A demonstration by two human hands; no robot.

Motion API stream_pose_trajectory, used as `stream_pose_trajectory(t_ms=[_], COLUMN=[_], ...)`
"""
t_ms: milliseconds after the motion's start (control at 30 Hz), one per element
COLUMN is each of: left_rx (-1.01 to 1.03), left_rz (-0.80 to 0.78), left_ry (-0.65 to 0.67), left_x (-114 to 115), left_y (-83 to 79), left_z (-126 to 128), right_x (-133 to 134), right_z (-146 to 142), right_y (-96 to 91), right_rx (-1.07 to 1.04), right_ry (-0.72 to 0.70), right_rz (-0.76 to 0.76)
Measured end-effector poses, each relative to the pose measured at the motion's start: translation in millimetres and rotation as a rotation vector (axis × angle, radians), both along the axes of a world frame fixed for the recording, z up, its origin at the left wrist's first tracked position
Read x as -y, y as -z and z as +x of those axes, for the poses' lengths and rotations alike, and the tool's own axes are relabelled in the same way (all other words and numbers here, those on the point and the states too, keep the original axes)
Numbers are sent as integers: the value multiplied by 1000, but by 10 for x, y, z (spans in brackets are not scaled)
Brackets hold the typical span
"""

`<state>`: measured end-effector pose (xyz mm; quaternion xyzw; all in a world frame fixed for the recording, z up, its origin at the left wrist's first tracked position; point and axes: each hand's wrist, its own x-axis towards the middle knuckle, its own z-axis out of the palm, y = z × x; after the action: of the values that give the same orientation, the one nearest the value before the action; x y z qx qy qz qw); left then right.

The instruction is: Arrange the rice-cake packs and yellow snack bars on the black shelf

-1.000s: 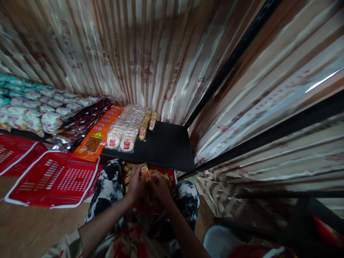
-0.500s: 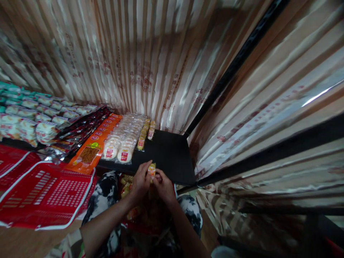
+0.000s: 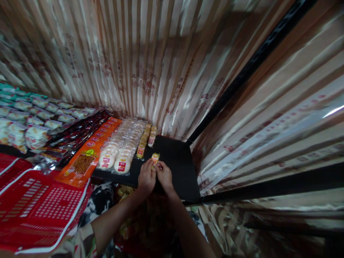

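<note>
Both my hands hold one small yellow snack packet (image 3: 155, 158) over the black shelf (image 3: 174, 168). My left hand (image 3: 146, 178) pinches its left side and my right hand (image 3: 163, 175) pinches its right side. Just beyond the packet lie two short rows of the same yellow packets (image 3: 146, 138). To their left sit rows of round white cakes in clear wrap (image 3: 122, 145). A red bag with more yellow packets (image 3: 126, 193) rests on my lap, mostly dark and hidden by my arms.
Orange packets (image 3: 90, 154), dark red packets (image 3: 77, 134) and white-green packets (image 3: 32, 118) fill the shelf to the left. Red plastic baskets (image 3: 37, 204) lie at lower left. A striped foil curtain (image 3: 150, 61) backs the shelf, with a black frame post (image 3: 242, 75) at right.
My hands have risen from the bag on my lap and carried the yellow packet forward over the black shelf, toward the rows of yellow packets. The view tilted with them.
</note>
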<state>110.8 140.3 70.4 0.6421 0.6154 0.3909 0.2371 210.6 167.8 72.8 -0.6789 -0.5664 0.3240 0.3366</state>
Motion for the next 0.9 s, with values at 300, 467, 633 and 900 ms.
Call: stream_pose_trajectory(t_ms=[300, 467, 633, 900], left_rx=[69, 113, 143, 191], left_rz=[-80, -112, -92, -117], left_ry=[-60, -64, -54, -42], left_x=[-407, -592, -679, -731], left_y=[70, 102, 106, 112], left_z=[91, 75, 57, 41], right_x=[-536, -756, -904, -930], right_z=[-124, -174, -222, -260], right_y=[66, 50, 59, 115], right_rx=[11, 76, 67, 52], right_ry=[46, 25, 18, 26], right_rz=[32, 82, 105, 154])
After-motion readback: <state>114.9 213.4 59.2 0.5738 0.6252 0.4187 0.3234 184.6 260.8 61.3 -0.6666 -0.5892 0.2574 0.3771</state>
